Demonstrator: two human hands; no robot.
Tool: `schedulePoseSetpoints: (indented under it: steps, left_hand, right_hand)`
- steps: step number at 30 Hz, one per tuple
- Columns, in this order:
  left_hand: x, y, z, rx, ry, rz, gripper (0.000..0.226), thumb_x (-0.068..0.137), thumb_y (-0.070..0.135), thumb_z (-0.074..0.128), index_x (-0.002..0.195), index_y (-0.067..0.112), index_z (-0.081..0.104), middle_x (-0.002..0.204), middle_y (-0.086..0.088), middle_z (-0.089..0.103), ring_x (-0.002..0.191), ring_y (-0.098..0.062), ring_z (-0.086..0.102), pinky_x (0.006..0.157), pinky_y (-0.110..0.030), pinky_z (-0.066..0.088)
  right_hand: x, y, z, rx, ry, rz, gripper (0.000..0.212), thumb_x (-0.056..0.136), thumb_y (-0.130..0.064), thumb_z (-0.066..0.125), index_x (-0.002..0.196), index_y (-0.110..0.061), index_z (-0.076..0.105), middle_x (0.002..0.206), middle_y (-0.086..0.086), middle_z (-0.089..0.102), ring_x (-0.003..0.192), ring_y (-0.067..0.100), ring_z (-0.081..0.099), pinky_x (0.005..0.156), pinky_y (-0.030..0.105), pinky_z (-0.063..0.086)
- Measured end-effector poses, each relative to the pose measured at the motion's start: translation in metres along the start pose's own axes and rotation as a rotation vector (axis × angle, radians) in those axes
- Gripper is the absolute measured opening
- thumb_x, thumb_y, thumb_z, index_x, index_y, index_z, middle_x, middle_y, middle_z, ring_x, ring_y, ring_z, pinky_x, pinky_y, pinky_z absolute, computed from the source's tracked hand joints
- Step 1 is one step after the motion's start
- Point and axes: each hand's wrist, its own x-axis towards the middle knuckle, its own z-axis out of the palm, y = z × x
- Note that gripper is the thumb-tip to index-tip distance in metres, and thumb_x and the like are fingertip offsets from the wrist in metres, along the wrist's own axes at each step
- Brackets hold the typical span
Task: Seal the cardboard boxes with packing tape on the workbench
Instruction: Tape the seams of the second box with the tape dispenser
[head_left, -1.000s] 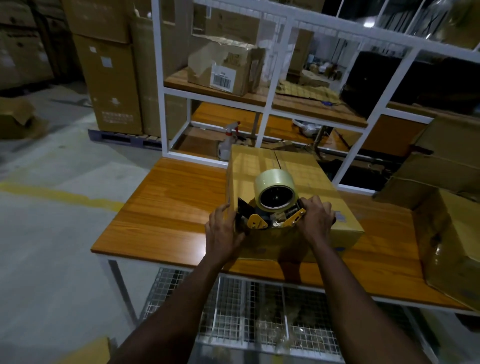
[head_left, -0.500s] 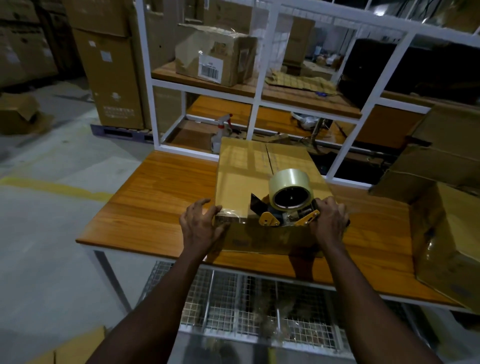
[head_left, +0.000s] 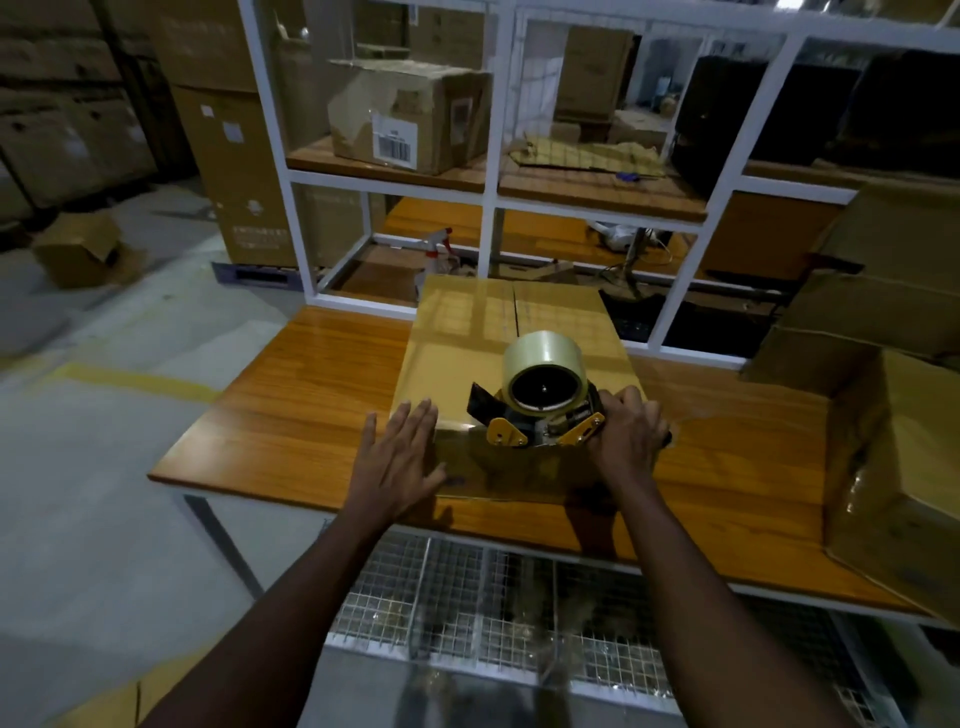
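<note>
Head view: 1 cardboard box (head_left: 467, 332) lies on the wooden tabletop (head_left: 301, 415), its near end close to the front edge, its far end toward the white shelf frame (head_left: 488, 208) along the back edge. A tape dispenser (head_left: 540, 426) carrying a roll of clear tape (head_left: 543, 358) sits on the box's near end. The right hand (head_left: 631, 441) grips the dispenser's handle, fingers curled round it. The left hand (head_left: 397, 457) rests flat on the box's near left corner, its fingers (head_left: 415, 421) straight and spread. An open carton (head_left: 893, 467) lies at the tabletop's right edge. A spray bottle (head_left: 434, 260) stands behind the box.
</note>
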Motion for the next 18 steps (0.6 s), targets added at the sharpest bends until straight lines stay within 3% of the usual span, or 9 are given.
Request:
schedulePoseSetpoints:
  steps: [4, 8, 12, 18]
  left_hand:
    - [0.002, 0.011, -0.007, 0.043, -0.011, -0.041, 0.088, 0.085, 0.067, 0.017, 0.153, 0.015, 0.032, 0.159, -0.003, 0.03, 0.146, -0.025, 0.03, 0.115, -0.06, 0.015]
    - [0.009, 0.045, -0.027, -0.019, -0.087, -0.196, 0.101, 0.076, 0.068, -0.004, 0.156, 0.011, 0.021, 0.164, -0.006, 0.016, 0.151, -0.027, 0.014, 0.117, -0.055, -0.001]
    - [0.025, 0.084, -0.022, 0.017, -0.216, -0.054, 0.104, 0.07, 0.07, -0.012, 0.157, 0.013, -0.005, 0.164, -0.008, -0.009, 0.152, -0.027, -0.004, 0.121, -0.053, -0.001]
    - [0.023, 0.08, -0.008, 0.121, -0.221, -0.006, 0.104, 0.073, 0.074, -0.001, 0.156, 0.013, -0.007, 0.163, -0.007, -0.011, 0.152, -0.031, -0.002, 0.12, -0.05, 0.002]
  right_hand:
    - [0.007, 0.042, -0.008, -0.014, -0.014, 0.042, 0.022, 0.08, -0.014, 0.072, 0.101, -0.019, 0.067, 0.099, 0.009, 0.054, 0.094, 0.034, 0.045, 0.08, 0.043, 0.035]
    - [0.006, 0.047, -0.013, -0.005, -0.018, 0.02, 0.027, 0.079, -0.01, 0.072, 0.104, -0.018, 0.066, 0.102, 0.011, 0.054, 0.097, 0.035, 0.044, 0.081, 0.043, 0.034]
    - [0.007, 0.049, -0.014, 0.016, -0.024, -0.008, 0.029, 0.078, -0.013, 0.073, 0.105, -0.019, 0.066, 0.102, 0.01, 0.053, 0.096, 0.035, 0.046, 0.081, 0.043, 0.035]
    - [0.016, 0.068, -0.016, 0.052, -0.015, -0.044, 0.021, 0.077, -0.017, 0.072, 0.096, -0.023, 0.066, 0.097, 0.006, 0.052, 0.09, 0.033, 0.046, 0.078, 0.042, 0.036]
